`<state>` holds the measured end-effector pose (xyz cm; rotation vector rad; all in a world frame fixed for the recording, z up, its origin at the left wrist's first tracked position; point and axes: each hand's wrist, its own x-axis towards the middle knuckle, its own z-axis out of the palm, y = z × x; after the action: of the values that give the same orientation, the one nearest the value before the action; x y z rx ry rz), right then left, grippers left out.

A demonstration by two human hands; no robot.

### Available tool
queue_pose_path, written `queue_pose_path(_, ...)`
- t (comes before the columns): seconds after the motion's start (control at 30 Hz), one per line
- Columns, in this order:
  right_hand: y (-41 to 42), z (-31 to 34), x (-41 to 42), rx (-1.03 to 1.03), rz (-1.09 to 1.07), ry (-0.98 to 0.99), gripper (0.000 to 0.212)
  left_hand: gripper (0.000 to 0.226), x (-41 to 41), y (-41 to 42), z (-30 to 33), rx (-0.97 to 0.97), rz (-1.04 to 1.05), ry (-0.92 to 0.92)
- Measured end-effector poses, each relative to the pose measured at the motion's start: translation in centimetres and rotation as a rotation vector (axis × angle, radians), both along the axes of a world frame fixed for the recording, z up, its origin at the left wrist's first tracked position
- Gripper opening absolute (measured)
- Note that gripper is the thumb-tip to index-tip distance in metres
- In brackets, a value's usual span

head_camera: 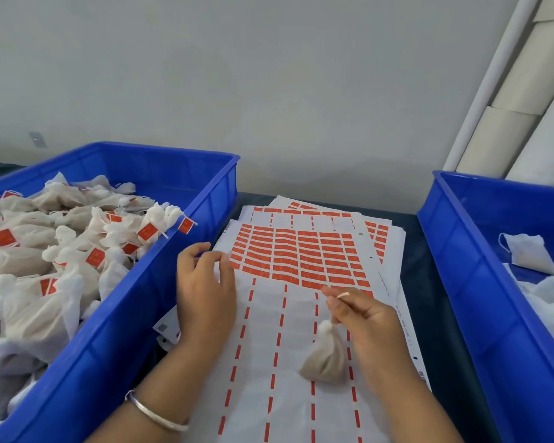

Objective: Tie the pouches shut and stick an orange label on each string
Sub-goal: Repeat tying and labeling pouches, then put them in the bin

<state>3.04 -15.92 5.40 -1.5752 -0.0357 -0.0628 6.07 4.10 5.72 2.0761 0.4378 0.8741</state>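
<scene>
A small white mesh pouch (325, 358) filled with beige grain hangs tied from my right hand (362, 318), which pinches its neck and string just above the label sheet (301, 260). The top sheet carries rows of orange labels on its far half; its near half is peeled bare. My left hand (203, 292) rests on the sheet's left edge, thumb and fingers curled apart near the leftmost labels, holding nothing I can see.
A blue bin (135, 302) on the left is heaped with tied, orange-labelled pouches (45, 251). Another blue bin (480, 282) on the right holds a few untied white pouches (528, 254). More label sheets (381, 231) lie stacked underneath. A grey wall stands behind.
</scene>
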Motion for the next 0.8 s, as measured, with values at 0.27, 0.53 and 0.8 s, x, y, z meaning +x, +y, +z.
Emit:
queue_pose_path(0.27,-0.2,0.4,-0.1,-0.060,-0.070,-0.106,0.008,0.010,-2.0,-8.0,2.4,-0.390,-0.282,0.089)
queue_pose_path(0.53,-0.3,0.6,-0.2,-0.156,-0.171,-0.191,0.004,0.023,-1.8,-10.1,-0.1,-0.890,-0.399,0.334)
queue_pose_path(0.8,-0.3,0.7,-0.2,-0.136,-0.122,-0.267,0.023,0.026,-1.9,-9.4,-1.1,-0.881,-0.494,0.374)
